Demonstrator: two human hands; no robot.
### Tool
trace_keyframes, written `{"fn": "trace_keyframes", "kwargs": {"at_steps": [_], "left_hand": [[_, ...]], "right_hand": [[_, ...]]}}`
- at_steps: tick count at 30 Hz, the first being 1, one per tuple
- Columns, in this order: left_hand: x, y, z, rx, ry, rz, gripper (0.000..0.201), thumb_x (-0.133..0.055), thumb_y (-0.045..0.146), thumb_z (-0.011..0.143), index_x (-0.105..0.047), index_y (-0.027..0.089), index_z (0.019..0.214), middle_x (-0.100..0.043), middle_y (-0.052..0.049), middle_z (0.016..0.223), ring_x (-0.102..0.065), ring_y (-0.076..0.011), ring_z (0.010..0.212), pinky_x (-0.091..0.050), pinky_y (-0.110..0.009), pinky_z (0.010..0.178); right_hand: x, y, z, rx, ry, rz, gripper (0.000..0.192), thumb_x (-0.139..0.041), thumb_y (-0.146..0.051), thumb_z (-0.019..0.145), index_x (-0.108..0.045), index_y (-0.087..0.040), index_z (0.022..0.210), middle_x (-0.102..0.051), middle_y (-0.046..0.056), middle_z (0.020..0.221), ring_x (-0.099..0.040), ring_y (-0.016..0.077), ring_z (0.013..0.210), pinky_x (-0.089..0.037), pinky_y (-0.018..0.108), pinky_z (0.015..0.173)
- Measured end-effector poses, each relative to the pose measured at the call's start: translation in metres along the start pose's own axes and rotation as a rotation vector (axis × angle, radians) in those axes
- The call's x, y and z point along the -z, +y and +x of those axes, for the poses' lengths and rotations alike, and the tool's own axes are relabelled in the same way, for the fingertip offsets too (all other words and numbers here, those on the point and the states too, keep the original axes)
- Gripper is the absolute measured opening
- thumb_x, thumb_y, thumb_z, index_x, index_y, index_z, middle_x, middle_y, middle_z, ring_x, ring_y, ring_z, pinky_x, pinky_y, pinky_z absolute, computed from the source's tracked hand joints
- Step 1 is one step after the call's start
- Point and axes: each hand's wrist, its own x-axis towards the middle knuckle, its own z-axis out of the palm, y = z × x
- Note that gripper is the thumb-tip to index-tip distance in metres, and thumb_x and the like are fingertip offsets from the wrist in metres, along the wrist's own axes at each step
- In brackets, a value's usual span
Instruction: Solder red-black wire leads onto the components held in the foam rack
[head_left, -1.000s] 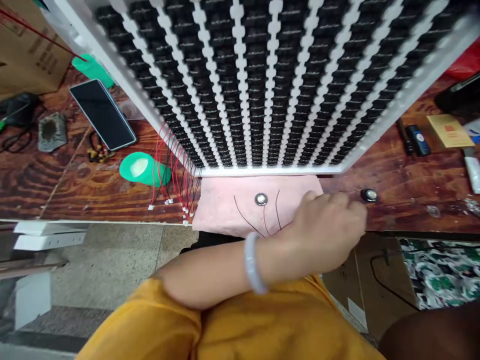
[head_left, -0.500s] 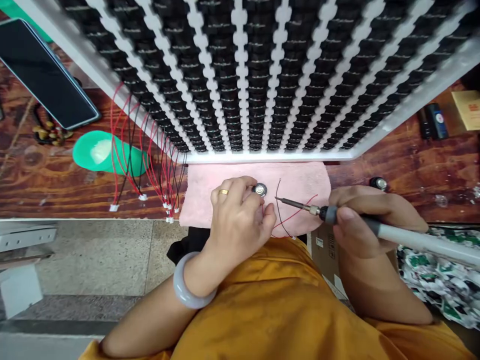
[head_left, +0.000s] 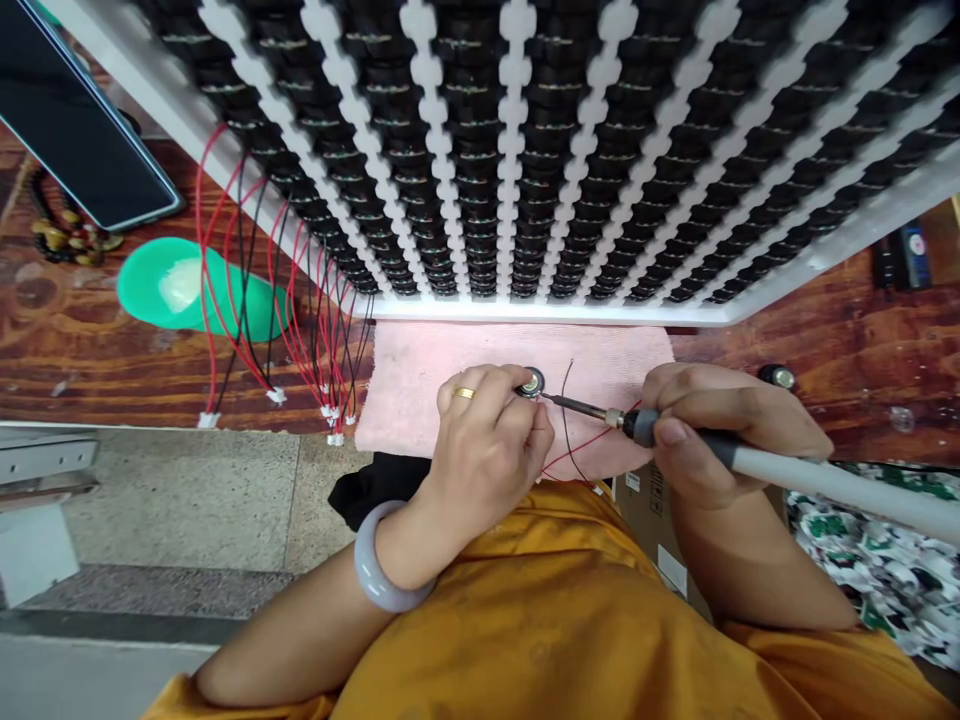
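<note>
On the pink cloth [head_left: 420, 350], my left hand [head_left: 487, 440] is closed with its index finger and thumb at a small round speaker [head_left: 532, 382], which has a black rim and a silvery centre. Part of it is hidden by the fingers. My right hand [head_left: 727, 420] grips a soldering iron [head_left: 862, 488] like a pen. Its tip meets or nearly meets the speaker's lower edge. Between the hands a thin black wire [head_left: 567, 425] and a red wire [head_left: 574, 454] lie on the cloth.
A large white tray [head_left: 570, 311] filled with rows of black parts rises behind the cloth. Red and black wires with white plugs [head_left: 208, 420] hang over its left side. Nearby lie a green dish [head_left: 146, 285], a phone [head_left: 90, 130] and another small round part [head_left: 777, 376].
The soldering iron's tip has moved left, from beside the black wire to the speaker's edge. My left hand has shifted slightly right with the speaker. The camera view has shifted a little.
</note>
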Motion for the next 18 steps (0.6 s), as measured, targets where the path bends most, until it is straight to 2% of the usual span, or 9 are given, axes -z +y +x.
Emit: {"fn": "trace_keyframes", "kwargs": {"at_steps": [3,7,9,18], "left_hand": [[0.0,-0.001,0.0,-0.015,0.004,0.001,0.009,-0.065,0.013,0.085,-0.064,0.017,0.077,-0.072,-0.009,0.099,-0.066,-0.0221,0.09,-0.049,-0.039,0.082],[-0.001,-0.001,-0.001,-0.029,0.028,0.016,0.008,-0.067,0.012,0.083,-0.064,0.016,0.077,-0.073,-0.008,0.096,-0.067,-0.023,0.088,-0.049,-0.04,0.081],[-0.002,-0.001,-0.001,-0.028,0.034,0.013,0.007,-0.068,0.012,0.082,-0.064,0.016,0.078,-0.072,-0.009,0.095,-0.067,-0.0232,0.088,-0.049,-0.04,0.081],[-0.003,-0.001,-0.002,0.009,0.015,-0.008,0.007,-0.067,0.014,0.083,-0.064,0.018,0.078,-0.072,-0.007,0.096,-0.066,-0.0219,0.088,-0.048,-0.039,0.081]], "right_hand": [[-0.001,-0.005,0.004,-0.029,-0.044,-0.037,0.015,-0.062,-0.004,0.072,-0.055,-0.018,0.074,-0.051,-0.001,0.061,-0.051,0.012,0.049,-0.048,0.03,0.047],[-0.003,-0.01,0.01,0.036,-0.053,-0.071,0.016,-0.06,-0.002,0.073,-0.056,-0.018,0.073,-0.053,-0.001,0.059,-0.053,0.013,0.049,-0.049,0.029,0.046],[-0.004,-0.01,0.011,0.019,-0.062,-0.078,0.016,-0.06,-0.002,0.073,-0.056,-0.018,0.073,-0.054,0.0,0.06,-0.054,0.0134,0.05,-0.05,0.03,0.047],[-0.004,-0.007,0.01,0.033,-0.079,-0.061,0.017,-0.061,-0.002,0.071,-0.054,-0.017,0.072,-0.052,-0.001,0.06,-0.052,0.0122,0.048,-0.049,0.028,0.046]]}}
